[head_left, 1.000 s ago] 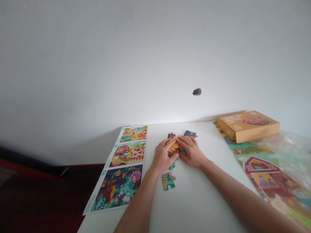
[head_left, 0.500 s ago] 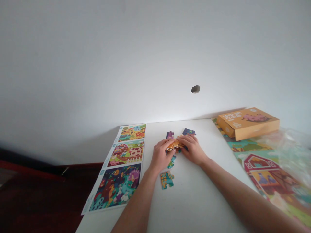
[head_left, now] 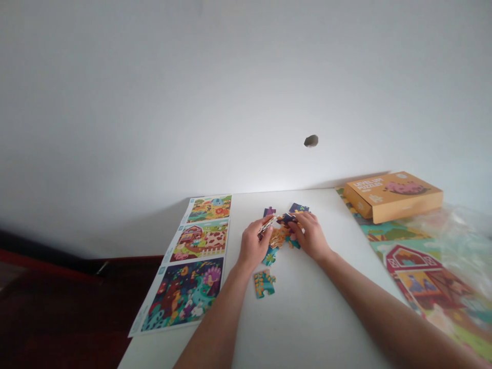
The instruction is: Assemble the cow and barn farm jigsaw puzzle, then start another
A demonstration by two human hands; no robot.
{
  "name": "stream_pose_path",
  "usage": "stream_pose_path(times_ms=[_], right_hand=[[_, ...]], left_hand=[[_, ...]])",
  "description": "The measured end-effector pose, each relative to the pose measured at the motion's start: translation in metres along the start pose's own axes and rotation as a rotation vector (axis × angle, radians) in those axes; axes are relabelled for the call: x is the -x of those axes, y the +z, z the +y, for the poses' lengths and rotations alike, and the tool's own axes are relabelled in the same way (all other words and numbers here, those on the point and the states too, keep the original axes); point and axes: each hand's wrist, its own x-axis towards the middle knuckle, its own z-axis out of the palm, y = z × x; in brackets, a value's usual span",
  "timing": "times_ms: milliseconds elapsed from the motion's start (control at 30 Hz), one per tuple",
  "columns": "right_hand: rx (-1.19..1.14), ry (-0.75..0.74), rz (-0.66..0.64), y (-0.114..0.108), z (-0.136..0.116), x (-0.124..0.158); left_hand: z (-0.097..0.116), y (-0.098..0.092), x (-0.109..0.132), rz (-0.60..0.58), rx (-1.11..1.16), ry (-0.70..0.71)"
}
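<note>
My left hand (head_left: 254, 243) is closed on a small stack of puzzle pieces (head_left: 268, 225), held edge-up above the table. My right hand (head_left: 309, 234) pinches a dark blue puzzle piece (head_left: 286, 219) between thumb and fingers, just to the right of that stack. Orange backs of loose pieces (head_left: 277, 237) show between the hands. A teal piece with orange leaves (head_left: 264, 284) lies apart, nearer to me. Beyond my hands rest a purple piece (head_left: 270, 210) and another dark blue piece (head_left: 299, 207). My fingers partly cover the middle of the pile.
On the left lies a sheet with three printed pictures (head_left: 183, 293). An orange puzzle box (head_left: 403, 207) stands at the back right on a colourful farm poster (head_left: 413, 256), beside clear plastic wrapping (head_left: 467, 246). A white wall (head_left: 246, 102) with a hole rises behind the white table (head_left: 300, 323).
My hands have come apart from the one bunch of pieces they held together. The left keeps a stack, now tilted up; the right holds a dark blue piece. More loose pieces show between them.
</note>
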Motion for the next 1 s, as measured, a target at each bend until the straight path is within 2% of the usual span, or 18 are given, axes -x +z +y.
stream_pose_path(times_ms=[133, 233, 300, 467, 567, 733, 833, 933, 1000], right_hand=[[-0.032, 0.078, 0.094, -0.002, -0.001, 0.004], [-0.111, 0.019, 0.070, -0.010, -0.006, 0.005], [-0.176, -0.059, -0.047, -0.016, -0.011, 0.006], [-0.245, -0.210, -0.459, -0.022, -0.025, 0.007], [-0.178, -0.251, -0.561, -0.021, -0.030, 0.007], [-0.127, -0.301, -0.509, -0.016, -0.027, 0.005], [-0.099, -0.258, -0.429, -0.013, -0.021, 0.005], [-0.017, -0.169, -0.323, -0.010, -0.017, 0.005], [0.028, -0.130, -0.289, -0.010, -0.016, 0.004]], left_hand=[[-0.002, 0.000, 0.000, 0.075, 0.001, -0.061], [-0.005, -0.001, 0.000, 0.143, -0.032, -0.112], [-0.006, -0.001, 0.000, 0.183, -0.041, -0.130], [-0.006, -0.001, -0.003, 0.281, 0.071, -0.164], [-0.008, -0.001, -0.005, 0.358, 0.186, -0.205], [-0.015, -0.001, -0.010, 0.520, 0.466, -0.401], [-0.018, 0.000, -0.012, 0.546, 0.624, -0.500], [-0.024, -0.001, -0.013, 0.557, 0.577, -0.500], [-0.031, -0.004, -0.012, 0.572, 0.400, -0.481]])
